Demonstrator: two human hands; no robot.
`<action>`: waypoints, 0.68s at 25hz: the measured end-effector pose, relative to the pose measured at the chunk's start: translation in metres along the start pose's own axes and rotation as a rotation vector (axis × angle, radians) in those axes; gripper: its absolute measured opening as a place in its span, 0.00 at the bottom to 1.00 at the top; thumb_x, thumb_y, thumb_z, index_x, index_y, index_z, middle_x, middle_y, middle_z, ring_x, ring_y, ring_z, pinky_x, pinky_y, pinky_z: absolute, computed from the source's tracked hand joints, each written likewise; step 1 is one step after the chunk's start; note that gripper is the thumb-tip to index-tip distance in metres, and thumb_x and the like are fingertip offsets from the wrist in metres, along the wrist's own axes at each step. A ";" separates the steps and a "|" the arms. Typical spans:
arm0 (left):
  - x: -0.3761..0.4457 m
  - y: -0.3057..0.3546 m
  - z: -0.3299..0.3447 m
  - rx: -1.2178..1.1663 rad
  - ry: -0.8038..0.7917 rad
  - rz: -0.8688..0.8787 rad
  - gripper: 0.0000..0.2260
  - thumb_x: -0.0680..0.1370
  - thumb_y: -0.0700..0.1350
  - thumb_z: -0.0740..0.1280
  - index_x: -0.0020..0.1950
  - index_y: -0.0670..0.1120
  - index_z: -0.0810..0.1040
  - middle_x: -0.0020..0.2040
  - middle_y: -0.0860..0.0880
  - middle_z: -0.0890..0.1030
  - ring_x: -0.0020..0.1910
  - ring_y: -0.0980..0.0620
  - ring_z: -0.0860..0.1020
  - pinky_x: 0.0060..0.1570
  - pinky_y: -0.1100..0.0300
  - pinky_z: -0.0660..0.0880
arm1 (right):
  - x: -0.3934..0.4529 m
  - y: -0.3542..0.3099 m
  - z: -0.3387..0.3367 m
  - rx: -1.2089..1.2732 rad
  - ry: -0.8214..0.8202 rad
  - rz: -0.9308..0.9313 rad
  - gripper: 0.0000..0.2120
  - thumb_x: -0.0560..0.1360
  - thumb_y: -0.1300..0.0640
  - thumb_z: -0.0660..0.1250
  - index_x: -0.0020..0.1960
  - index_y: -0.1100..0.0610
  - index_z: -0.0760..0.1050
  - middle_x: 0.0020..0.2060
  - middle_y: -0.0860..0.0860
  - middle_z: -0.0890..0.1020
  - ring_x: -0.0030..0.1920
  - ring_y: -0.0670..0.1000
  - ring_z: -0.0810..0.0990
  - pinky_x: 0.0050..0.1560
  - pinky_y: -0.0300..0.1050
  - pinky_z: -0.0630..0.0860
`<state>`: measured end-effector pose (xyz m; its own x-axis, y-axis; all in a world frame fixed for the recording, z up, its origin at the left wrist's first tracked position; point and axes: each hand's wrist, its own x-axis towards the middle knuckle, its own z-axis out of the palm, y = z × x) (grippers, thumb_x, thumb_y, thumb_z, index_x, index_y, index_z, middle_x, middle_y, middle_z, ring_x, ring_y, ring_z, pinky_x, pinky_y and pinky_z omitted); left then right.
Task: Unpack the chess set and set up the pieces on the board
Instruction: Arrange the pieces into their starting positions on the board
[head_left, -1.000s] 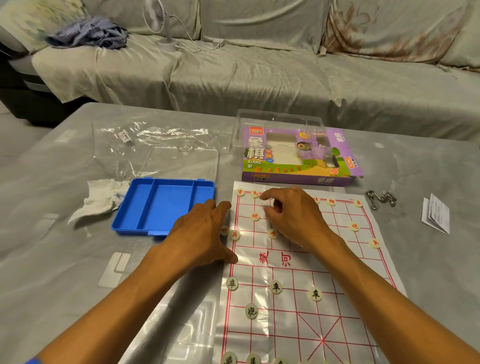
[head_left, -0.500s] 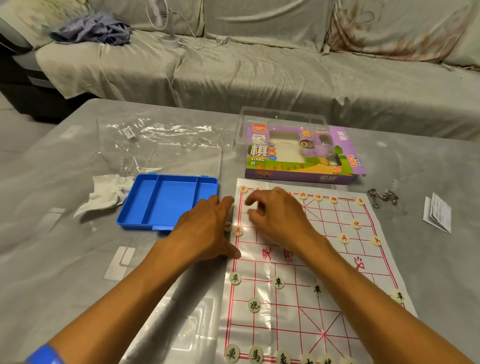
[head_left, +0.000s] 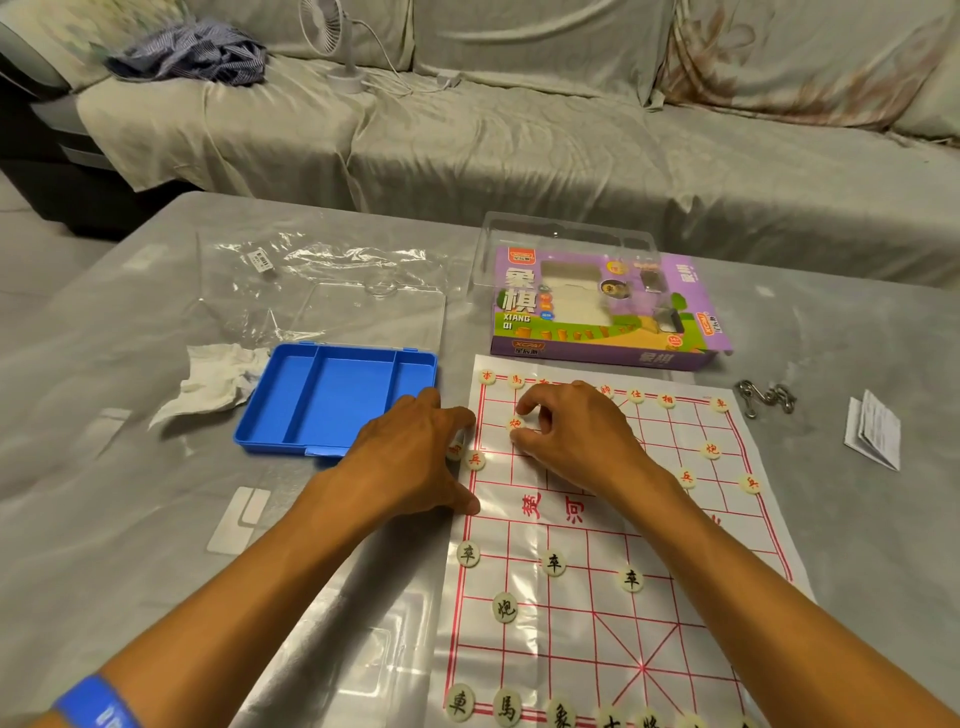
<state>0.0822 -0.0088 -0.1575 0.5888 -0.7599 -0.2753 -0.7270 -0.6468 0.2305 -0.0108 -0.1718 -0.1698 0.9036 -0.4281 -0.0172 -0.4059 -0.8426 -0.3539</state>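
Chess pieces are mostly out on the board (head_left: 597, 613), a printed sheet lying on the table's right half: red ones along the far rows, black ones on the near side. The step in hand looks like seating the red cannon (head_left: 516, 423) on its point at the far left. The right hand (head_left: 576, 441) hovers around it, forefinger and thumb curled either side; whether they actually pinch it I cannot tell. The left hand (head_left: 415, 462) lies flat, fingers straight, pressing the board's left edge, with a red soldier (head_left: 475, 459) just beside its fingertips. Next, probably, that soldier needs nudging squarely onto its crossing. The blue tray (head_left: 332, 397) sits left of the board.
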 end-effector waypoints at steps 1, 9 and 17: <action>0.000 0.000 0.000 -0.002 -0.001 0.002 0.39 0.65 0.66 0.73 0.72 0.59 0.62 0.64 0.50 0.68 0.62 0.49 0.70 0.59 0.55 0.73 | 0.000 0.000 0.001 -0.005 -0.002 0.001 0.14 0.75 0.46 0.68 0.59 0.48 0.77 0.56 0.49 0.81 0.52 0.48 0.75 0.50 0.40 0.70; -0.001 0.001 -0.001 0.001 -0.001 0.001 0.39 0.65 0.66 0.73 0.72 0.57 0.61 0.64 0.51 0.68 0.62 0.50 0.70 0.59 0.55 0.74 | 0.000 0.001 -0.002 0.037 -0.043 -0.016 0.12 0.74 0.52 0.70 0.58 0.48 0.79 0.59 0.49 0.80 0.53 0.49 0.77 0.54 0.42 0.73; 0.000 0.002 0.000 0.022 0.009 -0.003 0.42 0.64 0.66 0.74 0.73 0.56 0.60 0.65 0.50 0.68 0.62 0.49 0.70 0.58 0.54 0.73 | -0.011 -0.022 0.007 -0.011 -0.116 -0.181 0.17 0.73 0.40 0.67 0.59 0.47 0.77 0.48 0.44 0.79 0.48 0.45 0.71 0.48 0.39 0.69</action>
<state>0.0809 -0.0099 -0.1566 0.5938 -0.7589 -0.2673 -0.7329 -0.6472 0.2095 -0.0109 -0.1470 -0.1682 0.9713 -0.2295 -0.0624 -0.2366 -0.9062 -0.3506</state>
